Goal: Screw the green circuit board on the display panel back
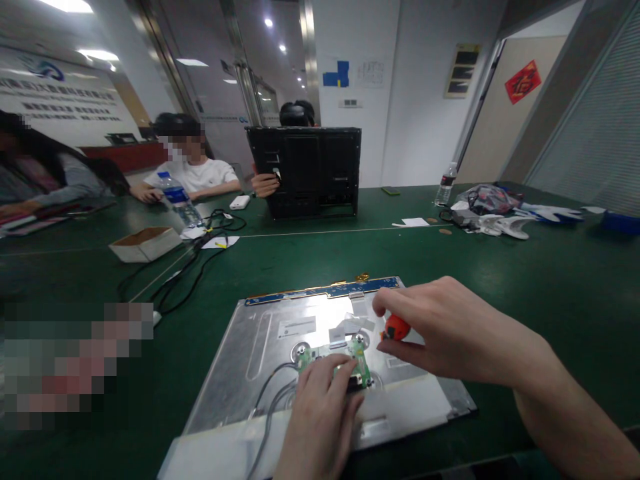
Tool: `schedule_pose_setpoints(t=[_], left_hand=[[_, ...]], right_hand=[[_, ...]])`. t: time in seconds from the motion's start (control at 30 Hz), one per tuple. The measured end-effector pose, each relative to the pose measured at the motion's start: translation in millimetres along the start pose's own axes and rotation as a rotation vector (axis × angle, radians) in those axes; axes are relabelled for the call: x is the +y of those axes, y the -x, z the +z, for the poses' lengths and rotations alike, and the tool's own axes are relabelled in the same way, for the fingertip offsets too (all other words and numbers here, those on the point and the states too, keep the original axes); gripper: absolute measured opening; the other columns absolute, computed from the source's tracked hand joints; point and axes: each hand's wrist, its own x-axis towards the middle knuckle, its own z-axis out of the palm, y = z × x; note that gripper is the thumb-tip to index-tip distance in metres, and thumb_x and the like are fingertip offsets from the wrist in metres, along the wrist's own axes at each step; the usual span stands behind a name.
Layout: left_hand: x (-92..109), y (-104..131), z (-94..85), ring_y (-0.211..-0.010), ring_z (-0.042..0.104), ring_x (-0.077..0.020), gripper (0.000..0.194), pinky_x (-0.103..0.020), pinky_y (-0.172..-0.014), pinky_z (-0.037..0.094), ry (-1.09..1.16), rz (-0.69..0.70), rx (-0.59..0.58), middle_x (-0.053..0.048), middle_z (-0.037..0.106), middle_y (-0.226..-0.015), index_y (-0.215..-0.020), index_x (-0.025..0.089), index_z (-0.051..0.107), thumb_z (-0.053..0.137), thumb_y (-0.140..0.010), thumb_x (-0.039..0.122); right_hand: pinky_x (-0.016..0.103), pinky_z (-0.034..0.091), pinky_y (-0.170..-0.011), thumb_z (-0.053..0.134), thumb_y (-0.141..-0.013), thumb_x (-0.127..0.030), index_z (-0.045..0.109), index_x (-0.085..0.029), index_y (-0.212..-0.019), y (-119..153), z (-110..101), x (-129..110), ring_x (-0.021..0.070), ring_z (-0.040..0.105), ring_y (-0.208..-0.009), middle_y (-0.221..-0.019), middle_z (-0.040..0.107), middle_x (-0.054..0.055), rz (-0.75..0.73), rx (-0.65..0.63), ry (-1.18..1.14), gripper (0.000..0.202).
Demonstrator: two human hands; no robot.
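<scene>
A metal display panel (pixel 273 347) lies back side up on the table in front of me, a blue circuit strip (pixel 320 291) along its far edge. Near its middle sits a small green circuit board (pixel 313 354) with grey cables running off its left side. My left hand (pixel 325 400) rests over the near part of this board, fingers stretched out and touching it, hiding much of it. Above the panel's right half, my right hand (pixel 425 327) closes around a screwdriver with an orange-red handle (pixel 397 327). No shaft of the screwdriver can be made out.
Across the green table (pixel 300 253) a person holds up a black monitor housing (pixel 310 173). Black cables (pixel 193 273), an open box (pixel 145 245) and a water bottle (pixel 180 200) are at left. Gloves (pixel 500 225), a plastic bag (pixel 487 199) and another bottle (pixel 445 187) lie right.
</scene>
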Motion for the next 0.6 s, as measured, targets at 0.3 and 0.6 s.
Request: schedule_pose_setpoints(t=[0.3,0.6], left_hand=[[-112,22,-109.7,-0.097,0.063,-0.0325,0.053,-0.048,-0.085,0.051,-0.358,-0.403,-0.090,-0.014,0.065,-0.105,-0.105,0.016,0.063,0.037,-0.085,0.058],[-143,52,-106.0,-0.084,0.067,-0.0271,0.053,-0.042,-0.083,0.054,-0.194,-0.605,-0.152,-0.011,0.066,-0.091,-0.098,0.015,0.066,0.037,-0.081,0.056]], right_hand=[[0.024,0.034,-0.046,0.047,-0.086,-0.018,0.052,-0.016,-0.085,15,16,-1,0.0139,0.051,-0.060,-0.082,0.055,0.006,0.295,0.158,0.215,0.006],[0.027,0.049,-0.054,0.036,-0.097,-0.028,0.060,-0.018,-0.102,48,115,8,0.0159,0.067,-0.067,-0.121,0.059,0.013,0.617,-0.119,0.090,0.026]])
